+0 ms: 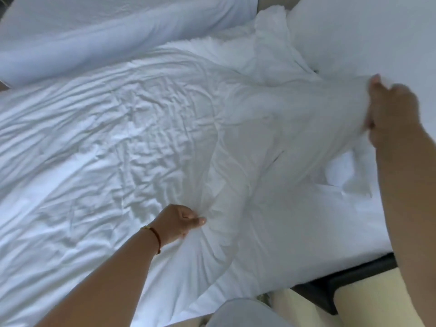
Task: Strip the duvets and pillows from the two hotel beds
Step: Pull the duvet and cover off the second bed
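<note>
A crumpled white duvet (132,128) covers most of the bed in front of me. My left hand (179,224), with a red cord on the wrist, pinches a fold of it near the bed's front edge. My right hand (389,112) is raised at the right and grips a lifted edge of the same duvet, so the cloth stretches between both hands. A white pillow (368,36) lies at the upper right, partly behind the lifted cloth. A second pillow (113,27) lies along the top left.
Under the lifted duvet a white bed sheet (335,220) shows at the right. A dark bed frame (349,277) edges the bed at lower right, with pale floor (368,300) beyond it. My leg in grey cloth (243,312) is at the bottom.
</note>
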Motion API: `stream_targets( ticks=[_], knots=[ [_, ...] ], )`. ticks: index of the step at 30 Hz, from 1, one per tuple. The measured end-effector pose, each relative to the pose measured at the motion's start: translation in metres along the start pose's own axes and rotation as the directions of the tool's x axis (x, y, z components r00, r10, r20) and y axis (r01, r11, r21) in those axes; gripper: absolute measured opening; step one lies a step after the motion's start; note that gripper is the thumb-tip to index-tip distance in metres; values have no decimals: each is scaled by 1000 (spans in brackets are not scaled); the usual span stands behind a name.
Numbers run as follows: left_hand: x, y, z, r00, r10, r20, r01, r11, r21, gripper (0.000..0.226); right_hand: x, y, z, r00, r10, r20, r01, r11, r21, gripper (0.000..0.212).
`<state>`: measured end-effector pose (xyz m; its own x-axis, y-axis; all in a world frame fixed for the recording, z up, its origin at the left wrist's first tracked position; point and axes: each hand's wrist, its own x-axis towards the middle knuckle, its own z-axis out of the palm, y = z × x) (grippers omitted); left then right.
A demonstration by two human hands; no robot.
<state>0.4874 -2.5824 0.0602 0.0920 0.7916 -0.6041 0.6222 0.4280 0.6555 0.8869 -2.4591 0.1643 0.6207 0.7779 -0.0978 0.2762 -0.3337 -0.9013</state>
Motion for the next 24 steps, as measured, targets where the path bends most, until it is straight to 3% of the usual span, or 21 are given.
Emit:
stream_targets(
  ticks=[2, 4, 6, 9, 11, 14, 16, 18, 20, 22, 24],
  knots=[
    [6, 5, 20, 991, -18, -133, 6, 996, -90, 22, -4, 15, 25, 984, -47, 170, 56, 997, -45, 36],
    [11, 13, 42, 968, -13, -252, 3, 999, -40, 50, -26, 54, 53, 923, -43, 383, 28, 999, 44, 54],
    [14, 27, 67, 951, 43, -306, -22, 997, 73, 85, -59, 102, 74, 879, -3, 476, -26, 998, 53, 63],
    [20, 52, 107, 947, 136, -290, -23, 932, 362, 117, -100, 160, 93, 895, 60, 441, -126, 985, 120, 66],
    [31, 57, 126, 930, 171, -325, 6, 878, 480, 121, -101, 182, 98, 949, 112, 294, -150, 983, 107, 80],
    [49, 49, 126, 925, 173, -338, 27, 859, 512, 107, -89, 203, 96, 935, 351, 60, -353, 935, 25, 101],
    [57, 40, 120, 937, 168, -306, 21, 848, 529, 87, -92, 215, 100, 848, 514, 128, -526, 845, 99, 92],
    [62, 34, 115, 941, 174, -292, 8, 848, 531, 64, -108, 224, 117, 761, 572, 308, -634, 756, 164, 73],
    [64, 31, 112, 942, 170, -290, 6, 853, 522, 45, -122, 226, 138, 720, 584, 374, -684, 687, 245, 65],
    [63, 31, 108, 933, 182, -310, -9, 874, 486, 37, -126, 215, 152, 708, 620, 339, -706, 624, 334, 58],
    [59, 32, 101, 920, 202, -335, -36, 896, 442, 35, -123, 198, 150, 734, 645, 210, -675, 663, 324, 53]
  ],
)
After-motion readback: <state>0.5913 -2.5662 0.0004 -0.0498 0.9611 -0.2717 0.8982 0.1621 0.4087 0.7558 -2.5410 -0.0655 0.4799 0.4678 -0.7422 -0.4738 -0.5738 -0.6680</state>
